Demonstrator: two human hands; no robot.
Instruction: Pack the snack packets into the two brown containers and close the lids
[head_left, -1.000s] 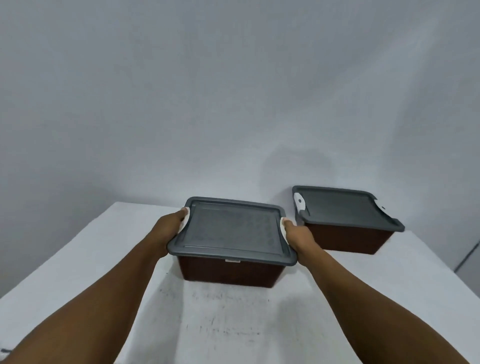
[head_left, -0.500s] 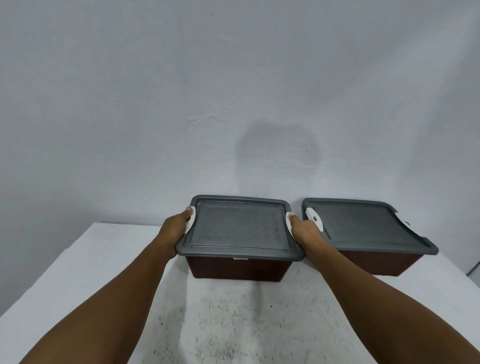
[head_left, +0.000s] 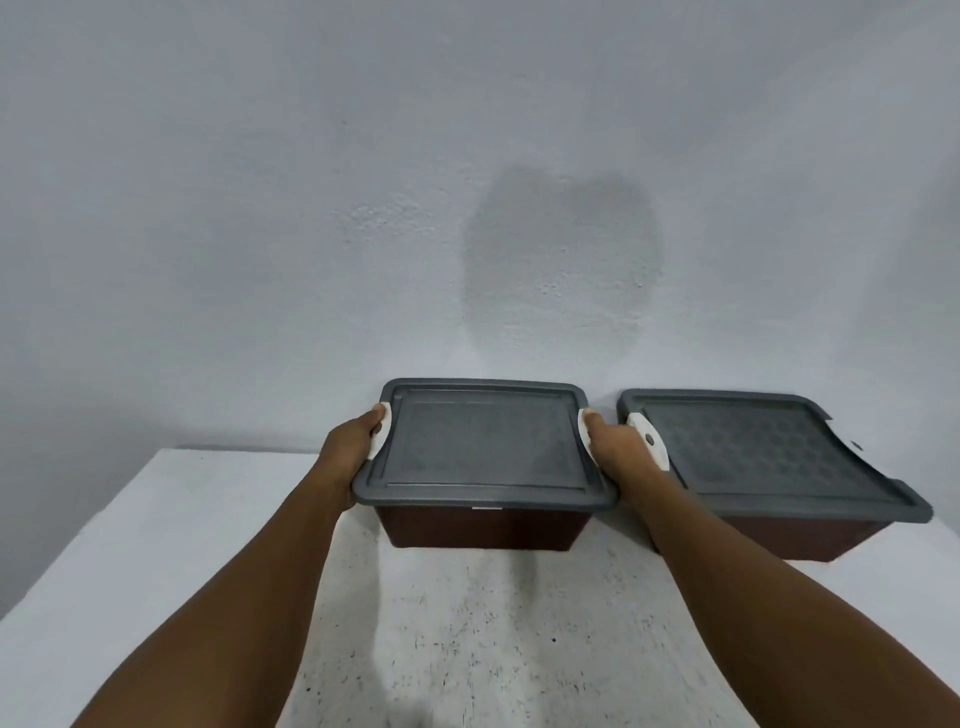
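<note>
The left container (head_left: 480, 530), a brown tub under a grey lid (head_left: 483, 447) that sits flat on its rim, stands close to the far edge of the white table (head_left: 156, 545), about midway along that edge; whether its base rests on the tabletop or hangs just above it cannot be told. The left hand (head_left: 348, 452) grips its left end, thumb on the white latch (head_left: 378, 436) there, and the other fingers curl under the rim out of sight. The right hand (head_left: 618, 452) grips the opposite end the same way, thumb against the right latch (head_left: 586, 431). Both forearms reach in from the near edge of the table. Just beside it on the right, toward the far right corner and apart from it by a narrow gap, is the second container (head_left: 810, 538), also brown, with its own grey lid (head_left: 753, 452) on and a white latch (head_left: 649, 439) at its left end. Behind the table rises a pale wall (head_left: 260, 208) bearing a dim shadow (head_left: 561, 260) above the containers.
</note>
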